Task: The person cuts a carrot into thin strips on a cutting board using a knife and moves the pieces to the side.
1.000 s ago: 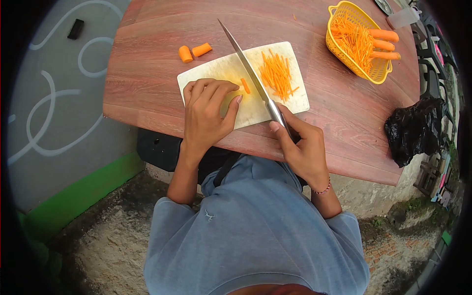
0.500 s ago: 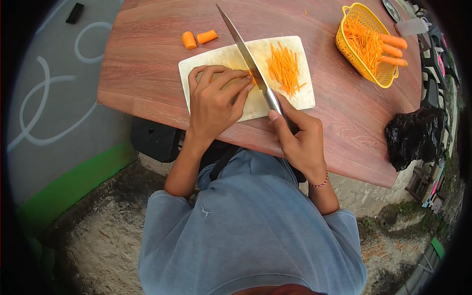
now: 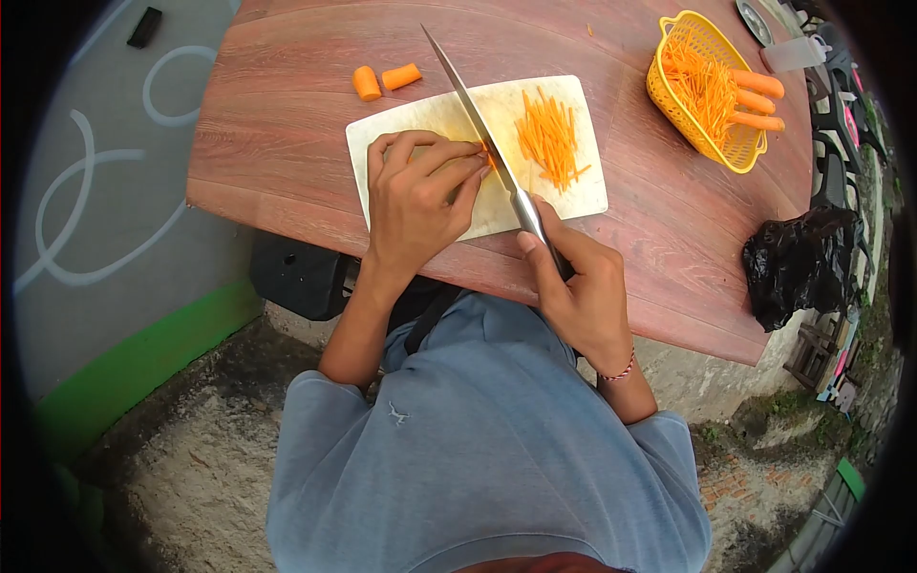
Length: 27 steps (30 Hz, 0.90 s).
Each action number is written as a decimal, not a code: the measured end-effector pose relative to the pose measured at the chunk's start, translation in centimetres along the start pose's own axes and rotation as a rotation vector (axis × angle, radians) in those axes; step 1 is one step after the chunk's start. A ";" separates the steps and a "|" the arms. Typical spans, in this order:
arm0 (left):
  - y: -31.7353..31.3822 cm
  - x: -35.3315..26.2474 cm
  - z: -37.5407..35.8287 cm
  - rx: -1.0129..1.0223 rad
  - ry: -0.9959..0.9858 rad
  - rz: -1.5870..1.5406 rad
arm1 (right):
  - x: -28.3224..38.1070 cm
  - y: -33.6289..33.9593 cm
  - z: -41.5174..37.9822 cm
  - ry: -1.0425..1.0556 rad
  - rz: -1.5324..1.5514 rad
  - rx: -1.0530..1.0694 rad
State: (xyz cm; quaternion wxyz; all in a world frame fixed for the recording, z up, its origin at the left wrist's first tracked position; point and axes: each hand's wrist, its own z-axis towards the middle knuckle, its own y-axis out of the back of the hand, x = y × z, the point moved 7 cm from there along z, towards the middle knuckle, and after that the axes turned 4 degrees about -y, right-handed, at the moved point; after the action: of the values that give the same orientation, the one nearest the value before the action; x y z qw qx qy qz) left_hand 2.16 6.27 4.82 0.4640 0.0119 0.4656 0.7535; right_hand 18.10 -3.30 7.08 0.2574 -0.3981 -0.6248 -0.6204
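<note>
My left hand (image 3: 420, 186) is closed over a piece of carrot (image 3: 490, 158) on the white cutting board (image 3: 492, 215). Only an orange edge of that piece shows at the fingertips; the rest is under the fingers. In my right hand (image 3: 583, 282) is the handle of a large kitchen knife (image 3: 485, 124). Its blade lies right beside the left fingertips, tip pointing away from me. A pile of thin carrot strips (image 3: 551, 140) sits on the board to the right of the blade. Two short carrot chunks (image 3: 367, 83) lie on the table just beyond the board.
A yellow plastic basket (image 3: 680, 113) at the right holds shredded carrot and several whole carrots (image 3: 755, 103). Near it are a clear squeeze bottle (image 3: 796, 54) and a metal dish (image 3: 755, 21). A black plastic bag (image 3: 800, 263) is at the table's right edge.
The knife and right hand have shifted slightly toward me and to the left. My left hand keeps nearly the same place on the carrot. The whole view has shifted a little.
</note>
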 end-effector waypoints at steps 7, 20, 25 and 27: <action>0.0 0.0 0.0 -0.010 -0.013 0.008 | 0.6 0.1 -1.8 0.061 -0.057 0.005; 0.2 -0.3 0.1 -0.004 -0.034 0.022 | 1.7 -2.4 1.6 0.172 -0.274 -0.092; 0.2 -0.8 -0.2 -0.004 -0.061 0.039 | 0.9 -1.3 2.8 0.088 -0.045 -0.044; 0.3 -0.8 -0.2 -0.008 -0.064 0.040 | 0.8 -0.8 2.3 0.070 -0.059 -0.032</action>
State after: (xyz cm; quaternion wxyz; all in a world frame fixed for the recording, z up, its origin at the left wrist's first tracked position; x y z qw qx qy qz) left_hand 2.31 5.48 5.24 0.4636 0.0434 0.4471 0.7638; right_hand 17.44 -0.82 7.07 0.2544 -0.3615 -0.6169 -0.6512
